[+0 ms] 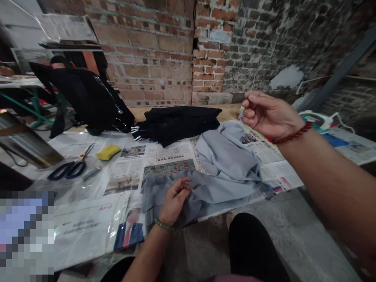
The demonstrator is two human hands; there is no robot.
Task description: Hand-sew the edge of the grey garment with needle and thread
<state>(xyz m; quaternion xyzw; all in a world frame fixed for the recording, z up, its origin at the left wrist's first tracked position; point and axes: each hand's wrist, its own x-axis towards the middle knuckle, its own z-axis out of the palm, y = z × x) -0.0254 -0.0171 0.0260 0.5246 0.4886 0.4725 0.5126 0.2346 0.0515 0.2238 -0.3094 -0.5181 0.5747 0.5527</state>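
Grey fabric, perhaps a garment, lies crumpled and folded along the near edge of the table. My left hand, a green bead bracelet at its wrist, is closed on a fold of this fabric at its near part. Raised above the far right of the cloth, my right hand wears a red bracelet. Its thumb and forefinger pinch a thin needle that points upward. Any thread is too fine to make out.
Newspaper under clear plastic covers the table. Scissors and a yellow sponge lie left, near a steel flask. Folded black clothing and a black bag are behind. An iron is at far right.
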